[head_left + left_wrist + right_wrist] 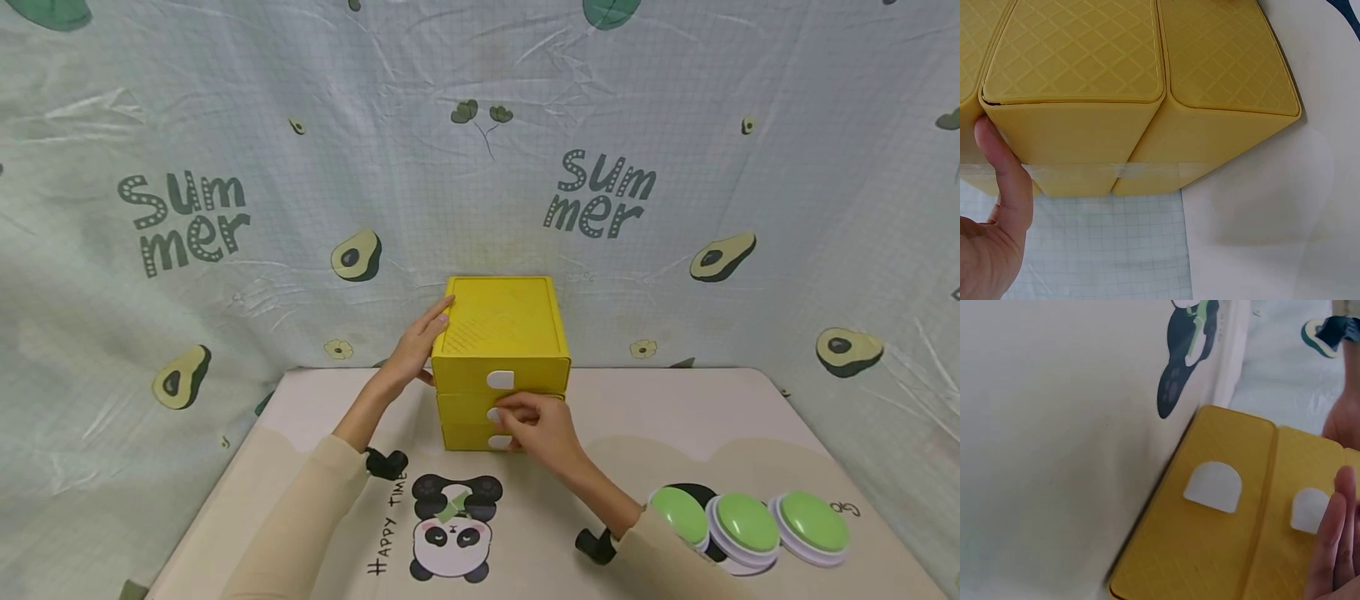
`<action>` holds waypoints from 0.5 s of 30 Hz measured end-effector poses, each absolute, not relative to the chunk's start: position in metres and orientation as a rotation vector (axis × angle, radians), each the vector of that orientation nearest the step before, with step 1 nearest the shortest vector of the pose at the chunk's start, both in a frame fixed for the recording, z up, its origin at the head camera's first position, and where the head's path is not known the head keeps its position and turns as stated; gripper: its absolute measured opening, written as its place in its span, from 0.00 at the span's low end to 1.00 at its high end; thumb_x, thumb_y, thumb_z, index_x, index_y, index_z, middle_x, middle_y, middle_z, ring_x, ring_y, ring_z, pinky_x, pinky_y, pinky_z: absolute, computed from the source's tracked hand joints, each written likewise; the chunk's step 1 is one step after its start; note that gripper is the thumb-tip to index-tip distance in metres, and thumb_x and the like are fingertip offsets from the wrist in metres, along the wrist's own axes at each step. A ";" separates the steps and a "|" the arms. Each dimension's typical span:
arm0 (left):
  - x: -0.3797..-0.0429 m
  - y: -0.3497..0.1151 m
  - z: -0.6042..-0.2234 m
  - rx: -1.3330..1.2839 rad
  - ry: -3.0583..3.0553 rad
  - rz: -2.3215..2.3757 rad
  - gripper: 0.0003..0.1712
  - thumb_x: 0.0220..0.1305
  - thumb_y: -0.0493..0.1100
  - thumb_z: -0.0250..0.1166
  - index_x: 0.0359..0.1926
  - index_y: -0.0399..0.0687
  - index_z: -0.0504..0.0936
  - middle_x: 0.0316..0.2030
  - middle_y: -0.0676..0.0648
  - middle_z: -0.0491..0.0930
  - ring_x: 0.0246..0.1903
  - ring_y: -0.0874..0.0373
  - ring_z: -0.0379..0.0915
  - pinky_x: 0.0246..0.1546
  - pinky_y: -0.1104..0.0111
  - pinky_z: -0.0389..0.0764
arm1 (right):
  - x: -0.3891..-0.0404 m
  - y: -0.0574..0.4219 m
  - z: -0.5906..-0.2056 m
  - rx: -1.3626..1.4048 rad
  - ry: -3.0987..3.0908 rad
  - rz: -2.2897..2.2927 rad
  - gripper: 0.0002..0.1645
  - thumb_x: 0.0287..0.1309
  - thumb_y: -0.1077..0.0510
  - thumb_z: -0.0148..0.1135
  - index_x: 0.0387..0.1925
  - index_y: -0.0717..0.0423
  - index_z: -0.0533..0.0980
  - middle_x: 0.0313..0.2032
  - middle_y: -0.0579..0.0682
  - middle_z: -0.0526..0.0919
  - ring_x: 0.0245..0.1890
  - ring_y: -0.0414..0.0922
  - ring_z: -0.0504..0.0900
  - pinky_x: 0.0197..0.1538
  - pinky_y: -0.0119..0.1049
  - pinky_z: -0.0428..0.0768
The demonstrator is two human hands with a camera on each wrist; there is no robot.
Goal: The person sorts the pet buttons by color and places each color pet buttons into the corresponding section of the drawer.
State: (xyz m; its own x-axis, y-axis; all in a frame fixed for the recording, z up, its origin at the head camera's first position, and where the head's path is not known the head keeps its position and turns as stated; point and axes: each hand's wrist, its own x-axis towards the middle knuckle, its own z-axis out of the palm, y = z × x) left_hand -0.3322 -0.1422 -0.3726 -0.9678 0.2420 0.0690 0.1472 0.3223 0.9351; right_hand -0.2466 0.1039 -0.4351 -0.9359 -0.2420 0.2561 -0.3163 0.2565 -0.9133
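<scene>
A yellow three-drawer box (501, 317) stands upright in the head view, with white tabs on its drawer fronts. My left hand (407, 354) rests against its left side, fingers stretched along the upper edge. In the left wrist view the thumb (1013, 187) lies along the box's side wall. At the front, my right hand (546, 429) pinches the white tab (492, 414) of the middle drawer between thumb and fingers. The right wrist view shows that hand's fingers (1329, 544) over part of the middle tab, with the bottom drawer's tab (1215, 487) beside it.
Three green push buttons with pale bases, among them a middle one (747, 522), sit at the right front by the right forearm. A panda print (452, 542) marks the tabletop before the box. A curtain (420, 192) printed with avocados hangs behind the box.
</scene>
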 end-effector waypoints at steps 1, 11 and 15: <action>-0.332 -0.142 -0.373 0.366 2.483 1.743 0.33 0.78 0.69 0.43 0.80 0.80 0.54 0.78 0.43 0.60 0.54 0.38 0.77 0.28 0.51 0.88 | -0.245 0.106 -0.435 0.570 -2.444 1.797 0.08 0.66 0.62 0.66 0.43 0.60 0.86 0.29 0.60 0.90 0.18 0.43 0.84 0.28 0.33 0.86; -0.333 -0.142 -0.372 0.357 2.488 1.745 0.33 0.79 0.69 0.43 0.80 0.80 0.54 0.78 0.43 0.60 0.53 0.38 0.77 0.27 0.51 0.88 | -0.241 0.119 -0.456 0.646 -2.597 1.786 0.12 0.64 0.62 0.69 0.45 0.68 0.85 0.25 0.58 0.89 0.18 0.43 0.84 0.26 0.29 0.84; -0.332 -0.141 -0.373 0.364 2.484 1.750 0.33 0.79 0.69 0.43 0.80 0.80 0.54 0.78 0.44 0.60 0.53 0.38 0.78 0.27 0.51 0.88 | -0.246 0.118 -0.467 0.584 -2.669 1.716 0.12 0.64 0.62 0.69 0.46 0.66 0.86 0.24 0.55 0.88 0.17 0.43 0.84 0.25 0.29 0.82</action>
State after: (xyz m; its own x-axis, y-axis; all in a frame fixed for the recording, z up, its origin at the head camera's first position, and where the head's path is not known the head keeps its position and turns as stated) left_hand -0.3324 -0.1410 -0.3729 -0.9685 0.2390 0.0703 0.1466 0.3188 0.9364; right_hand -0.2460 0.1183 -0.4666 -0.9309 -0.3442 0.1220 -0.2538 0.3697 -0.8938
